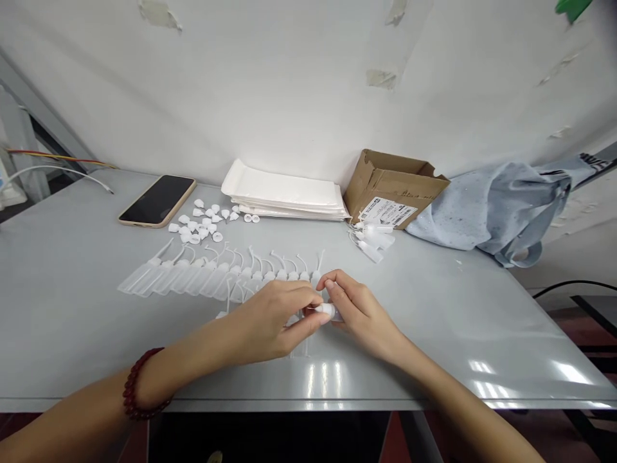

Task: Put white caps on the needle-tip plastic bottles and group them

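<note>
My left hand (pixel 277 318) is closed, thumb and fingers pinched at the white tip of a small squeeze bottle (pixel 326 310). Around the bottle's translucent body, mostly hidden by fingers, my right hand (pixel 359 312) is closed. The bottle lies roughly sideways between both hands, just above the table. Behind them stretches a row of similar translucent squeeze bottles (pixel 190 276), lying flat with white tops and thin white tails pointing away. More bottles lie partly hidden under my left hand and forearm. Farther back are several loose white caps (pixel 206 222).
A phone (pixel 158 200) lies at the back left of the grey table (pixel 72 308). Along the wall are a stack of white envelopes (pixel 289 190), a cardboard box (pixel 393 186) with several bottles (pixel 375 239) before it, and a light blue cloth (pixel 491 202).
</note>
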`<state>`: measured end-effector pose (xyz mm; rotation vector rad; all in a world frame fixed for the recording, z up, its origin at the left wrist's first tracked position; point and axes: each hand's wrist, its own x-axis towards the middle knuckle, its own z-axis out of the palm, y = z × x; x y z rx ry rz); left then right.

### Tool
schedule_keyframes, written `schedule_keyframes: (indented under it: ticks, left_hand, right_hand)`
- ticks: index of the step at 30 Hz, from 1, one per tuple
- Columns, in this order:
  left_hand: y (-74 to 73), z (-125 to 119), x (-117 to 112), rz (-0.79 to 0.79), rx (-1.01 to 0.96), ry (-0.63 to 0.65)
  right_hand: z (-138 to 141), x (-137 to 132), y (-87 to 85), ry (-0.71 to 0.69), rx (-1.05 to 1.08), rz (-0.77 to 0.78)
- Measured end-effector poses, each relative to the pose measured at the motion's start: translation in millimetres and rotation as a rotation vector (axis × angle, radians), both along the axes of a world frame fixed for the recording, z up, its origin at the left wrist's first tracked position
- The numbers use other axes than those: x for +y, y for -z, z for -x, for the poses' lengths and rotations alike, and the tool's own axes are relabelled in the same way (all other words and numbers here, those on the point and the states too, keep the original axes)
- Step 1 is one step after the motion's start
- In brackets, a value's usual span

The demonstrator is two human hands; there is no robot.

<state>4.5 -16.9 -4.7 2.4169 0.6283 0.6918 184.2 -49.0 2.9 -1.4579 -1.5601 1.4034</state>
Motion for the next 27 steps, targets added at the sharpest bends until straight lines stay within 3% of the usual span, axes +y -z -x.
schedule_keyframes:
  ticks: [4,8,11,15,18,22,27]
  left_hand:
    - [0.8,1,0,-0.103,0.009,0.055]
    - [0.1,2,0,-0.181,0.004,0.092]
    - [-2.4,2,0,-0.158,-0.027,0.102]
    - [-6.6,0,0,-0.032,-0.075,0.068]
    - [-10.5,1,3,0.116,-0.11,-0.049]
    - [-17.5,6,10,0.322,-0.167,-0.334]
    - [-25.3,14,19,0.427,-0.279,-0.521]
  right_hand:
    - [-1,3,0.1,-0.023,0.061,0.064]
    - [-3,8,1.2,-0.065,0.217,0.295]
    - [-5,9,0.1,-0.093,0.27,0.48]
    - [-9,12,-0.3,-0.11,0.334,0.611]
    - [-15,19,1.9,-0.12,0.475,0.661]
    - [-30,30,5.2,-0.015,0.685,0.716]
    - [-35,34,5.7,0.099,0.748,0.638]
